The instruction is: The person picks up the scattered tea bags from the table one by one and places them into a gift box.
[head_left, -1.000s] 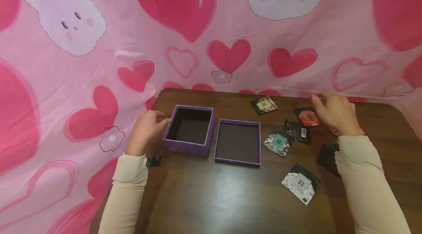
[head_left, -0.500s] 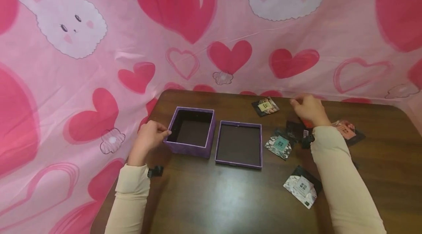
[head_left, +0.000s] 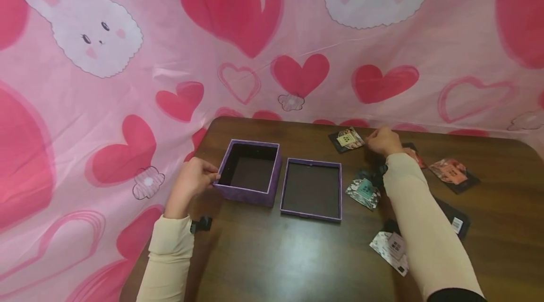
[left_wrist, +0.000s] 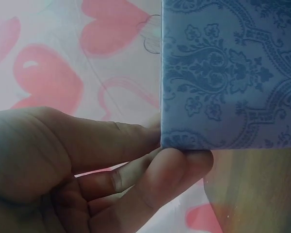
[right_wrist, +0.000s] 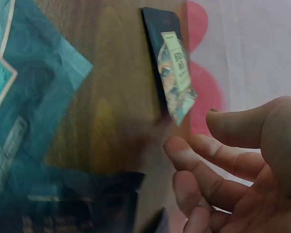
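In the head view my left hand is at the left side of an open purple box. The left wrist view shows its thumb and fingers pinching a corner of the box's patterned wall. My right hand reaches over the far side of the table, just right of a sachet with a yellow label. In the right wrist view, that sachet lies beyond the loosely bent fingers, which hold nothing. Thumb and fingertips are apart.
A shallow purple lid lies right of the box. Around the right arm are sachets with teal, orange and pink-grey labels, plus a dark one with a barcode. A heart-patterned cloth hangs behind the table.
My right hand has moved left, from over the red-labelled sachet to beside the yellow-labelled one. My left hand has shifted slightly nearer along the box's left side.
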`<state>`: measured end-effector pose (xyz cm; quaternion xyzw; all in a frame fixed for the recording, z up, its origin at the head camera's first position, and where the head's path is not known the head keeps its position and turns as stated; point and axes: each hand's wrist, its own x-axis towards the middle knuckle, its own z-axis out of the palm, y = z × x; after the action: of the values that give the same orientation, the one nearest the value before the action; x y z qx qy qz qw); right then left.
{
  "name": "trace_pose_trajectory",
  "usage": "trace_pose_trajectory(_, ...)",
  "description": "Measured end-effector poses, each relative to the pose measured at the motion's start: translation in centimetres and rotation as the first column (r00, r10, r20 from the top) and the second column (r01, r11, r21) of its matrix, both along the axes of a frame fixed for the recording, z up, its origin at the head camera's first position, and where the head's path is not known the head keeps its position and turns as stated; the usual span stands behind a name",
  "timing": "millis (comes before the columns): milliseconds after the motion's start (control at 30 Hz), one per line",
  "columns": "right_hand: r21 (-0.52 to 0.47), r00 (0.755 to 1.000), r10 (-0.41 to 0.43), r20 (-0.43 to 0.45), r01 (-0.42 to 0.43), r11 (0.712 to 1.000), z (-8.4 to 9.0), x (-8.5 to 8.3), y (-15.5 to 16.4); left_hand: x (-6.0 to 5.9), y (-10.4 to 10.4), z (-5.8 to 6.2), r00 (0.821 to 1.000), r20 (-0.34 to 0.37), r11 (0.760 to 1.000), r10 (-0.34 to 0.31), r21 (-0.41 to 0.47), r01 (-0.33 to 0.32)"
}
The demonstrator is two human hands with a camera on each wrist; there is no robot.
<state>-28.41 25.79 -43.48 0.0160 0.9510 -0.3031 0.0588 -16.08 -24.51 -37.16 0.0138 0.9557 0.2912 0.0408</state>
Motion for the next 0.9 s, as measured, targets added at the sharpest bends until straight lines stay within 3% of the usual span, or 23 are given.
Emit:
trace_pose_trajectory(267, -0.029, 0.998, -0.052, 0.026, 0.053, 0.998, -0.9, -0.4, -0.6, 0.1, 0.2, 0.2, 1.000, -0.018, 1.000, -0.007, -0.026, 0.007)
trace_pose_trajectory(600, -0.052, 0.987, -0.158, -0.012, 0.157, 0.986, -1.4, -0.8, -1.0, -0.3, 0.2, 0.4, 1.000, -0.013, 1.000, -0.004, -0.007, 0.004)
trace_pose_trajectory(900, -0.071, 0.987, -0.162, 0.022, 0.163, 0.984, -1.6, -0.6, -1.4, -0.1, 0.0, 0.4, 1.000, 0.029, 1.000, 0.002, -0.010, -0.002)
